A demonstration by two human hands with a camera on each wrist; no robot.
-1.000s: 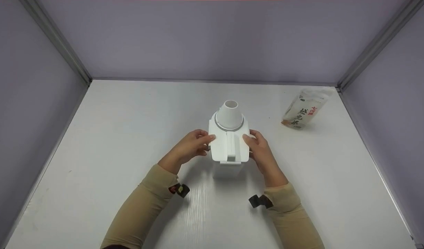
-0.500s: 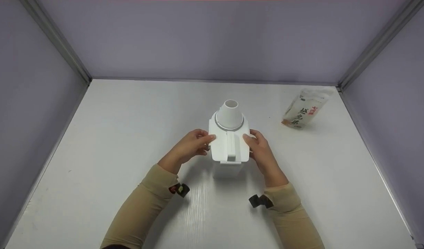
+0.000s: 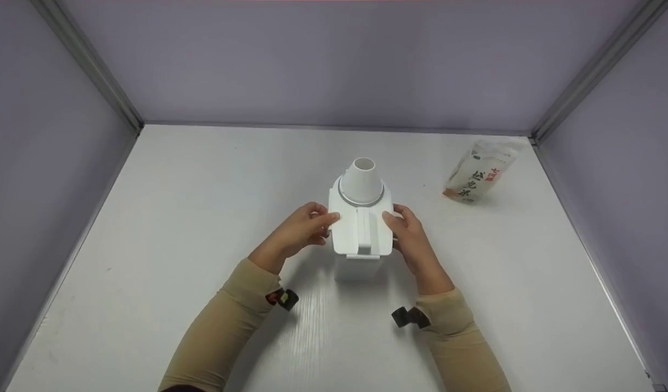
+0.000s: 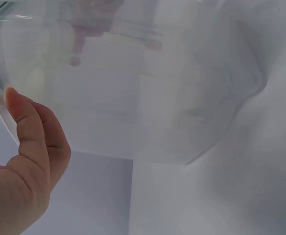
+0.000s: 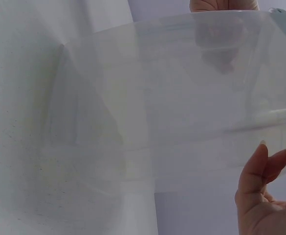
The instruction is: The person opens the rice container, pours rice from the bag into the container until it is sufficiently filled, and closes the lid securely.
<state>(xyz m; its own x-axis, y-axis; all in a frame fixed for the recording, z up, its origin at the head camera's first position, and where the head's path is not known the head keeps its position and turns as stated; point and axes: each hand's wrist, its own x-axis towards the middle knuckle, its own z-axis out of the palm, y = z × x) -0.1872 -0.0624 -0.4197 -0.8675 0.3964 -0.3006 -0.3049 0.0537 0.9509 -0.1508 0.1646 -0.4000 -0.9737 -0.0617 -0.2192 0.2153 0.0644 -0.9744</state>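
A rice storage container [image 4: 108, 107] with a clear, translucent body stands on the table in front of me. Its white lid [image 3: 345, 237] carries a cone-shaped spout or cup [image 3: 362, 185] at the far end and a raised strip [image 3: 365, 231] toward me. My left hand [image 3: 301, 231] pinches the lid's left edge, thumb on top and fingers beneath the rim. On the opposite side, my right hand [image 3: 412, 239] grips the right edge in the same way. Both wrist views look through the see-through wall, and fingers of the other hand show blurred behind it.
A clear bag of rice [image 3: 478, 177] with black and red lettering stands tilted at the back right of the white table [image 3: 203, 179]. Grey-violet panels [image 3: 334, 65] close off the back and both sides.
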